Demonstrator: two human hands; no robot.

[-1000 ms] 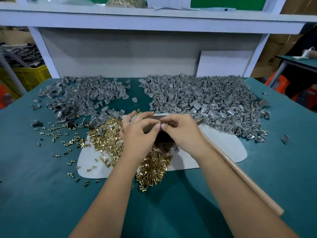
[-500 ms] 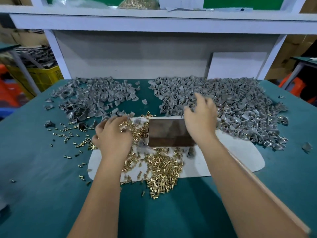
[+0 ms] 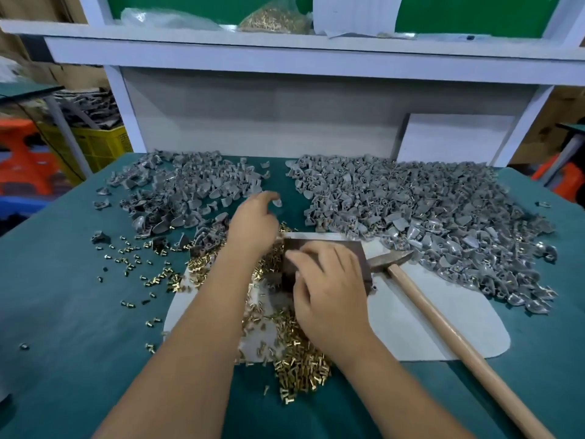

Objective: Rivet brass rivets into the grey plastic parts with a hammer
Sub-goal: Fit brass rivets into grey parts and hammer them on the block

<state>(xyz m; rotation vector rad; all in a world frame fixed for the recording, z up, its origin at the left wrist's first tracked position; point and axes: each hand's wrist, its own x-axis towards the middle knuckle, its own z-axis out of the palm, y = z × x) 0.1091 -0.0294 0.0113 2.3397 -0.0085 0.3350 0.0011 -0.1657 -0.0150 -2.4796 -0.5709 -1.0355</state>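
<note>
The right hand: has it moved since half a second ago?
Yes. The right hand came back from the right-hand grey pile onto the dark block.

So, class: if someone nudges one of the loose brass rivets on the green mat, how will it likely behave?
A brass rivet looks short and round-bodied, so it would probably roll or skitter, as the scatter left of the white sheet suggests. Being small metal, it is likely stiff and dense, yet easily flicked. Its shiny surface may slip between fingertips.

Left hand outstretched and blurred, right hand palm-down, fingers loose.
</note>
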